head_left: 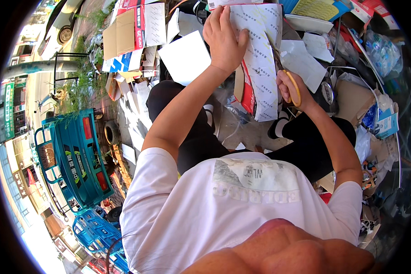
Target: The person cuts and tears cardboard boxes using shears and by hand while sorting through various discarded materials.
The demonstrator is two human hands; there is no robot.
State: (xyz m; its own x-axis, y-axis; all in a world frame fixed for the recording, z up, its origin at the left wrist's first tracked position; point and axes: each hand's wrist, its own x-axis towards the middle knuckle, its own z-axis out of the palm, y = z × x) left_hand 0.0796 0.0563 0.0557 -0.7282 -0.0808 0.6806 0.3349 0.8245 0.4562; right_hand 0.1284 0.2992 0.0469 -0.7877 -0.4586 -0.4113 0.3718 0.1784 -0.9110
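My left hand [224, 42] lies on a white printed sheet [262, 59], its fingers stretched out and the thumb apart. The sheet hangs down between my knees, and a red and brown cardboard piece [245, 89] shows along its left edge. At the sheet's right edge, my right hand [291, 89] is closed around scissors with a yellow loop handle [297, 86]. The blades are mostly hidden beside the sheet, so I cannot tell whether they touch it. A blank white board [185, 58] lies left of the sheet, below my left hand.
Flattened cartons [130, 32] are heaped at the far left. Grey-white paper pieces [303, 64] lie to the right, with clear plastic bottles [382, 52] beyond. A teal cargo tricycle [73, 160] stands on the left by the street. My knees flank the sheet.
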